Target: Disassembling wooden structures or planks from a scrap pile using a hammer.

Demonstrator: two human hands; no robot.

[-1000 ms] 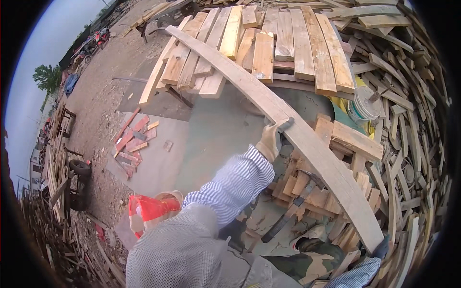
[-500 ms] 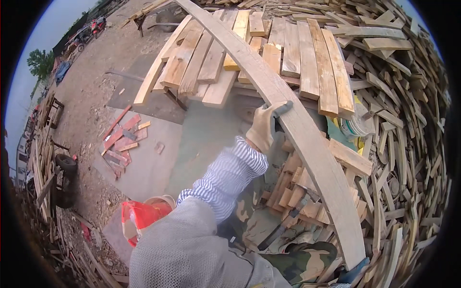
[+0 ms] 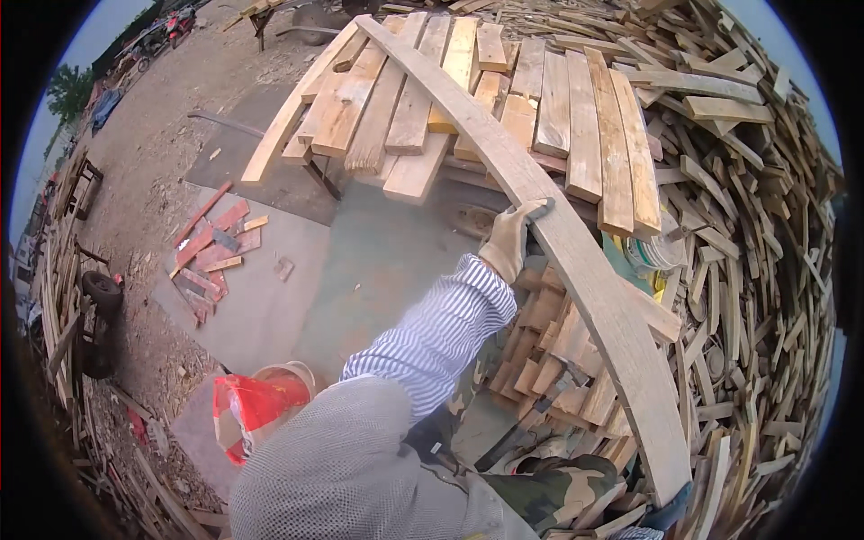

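A long wooden plank [image 3: 589, 279] runs slantwise from the far stack to the near right. My left hand [image 3: 511, 241], in a pale glove with dark fingertips, grips its left edge about halfway along. At the plank's near end is my right hand [image 3: 668, 509], in a dark blue glove; only part of it shows, closed around that end. The far end of the plank lies over a row of sawn boards [image 3: 414, 135] on a raised stand. Under the plank are stacked short wood blocks [image 3: 540, 360] and a tool with a dark handle [image 3: 511, 441], perhaps a hammer.
A huge heap of loose boards [image 3: 756, 297] rises on the right. A white bucket [image 3: 652, 254] stands beside the boards. To my left are a bucket with a red bag [image 3: 256, 405] and reddish wood scraps [image 3: 216, 252] on a grey sheet. Wheels [image 3: 102, 292] show farther left.
The plank's far end, cut off by the upper edge before, is now in view. My left hand has shifted slightly right and nearer with the plank. The view has turned a little.
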